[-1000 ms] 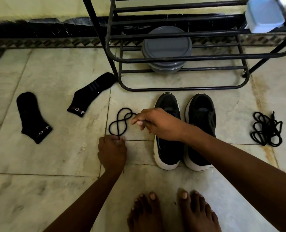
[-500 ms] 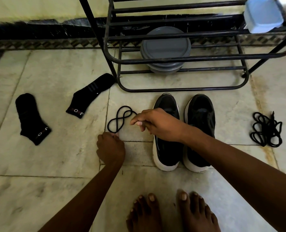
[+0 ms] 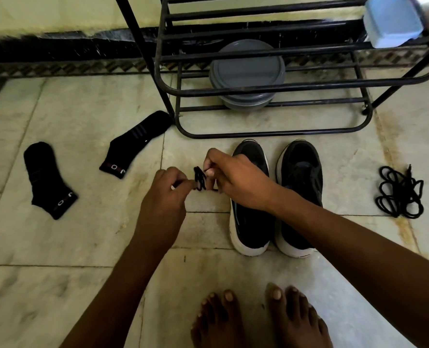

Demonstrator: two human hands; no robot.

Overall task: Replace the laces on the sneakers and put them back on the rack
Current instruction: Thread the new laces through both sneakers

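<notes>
Two black sneakers with white soles stand side by side on the floor, the left sneaker (image 3: 252, 223) and the right sneaker (image 3: 301, 194), toes toward the black metal rack (image 3: 271, 87). Between my hands a small bundle of black lace (image 3: 199, 178) is gathered up off the floor. My left hand (image 3: 164, 197) pinches it from the left, and my right hand (image 3: 236, 178) pinches it from the right, reaching across the left sneaker. A second coiled black lace (image 3: 399, 194) lies on the floor at the right.
Two black socks lie on the tiles at the left, one sock (image 3: 46, 179) farther out and the other sock (image 3: 135, 144) near the rack's leg. A grey lidded container (image 3: 246, 71) sits under the rack; a light blue box (image 3: 391, 20) sits on its shelf. My bare feet (image 3: 258, 320) are below.
The lace lay on the floor in a figure-eight loop; now both hands have gathered it into a tight bundle and lifted it, the left hand moving up and right toward the right hand.
</notes>
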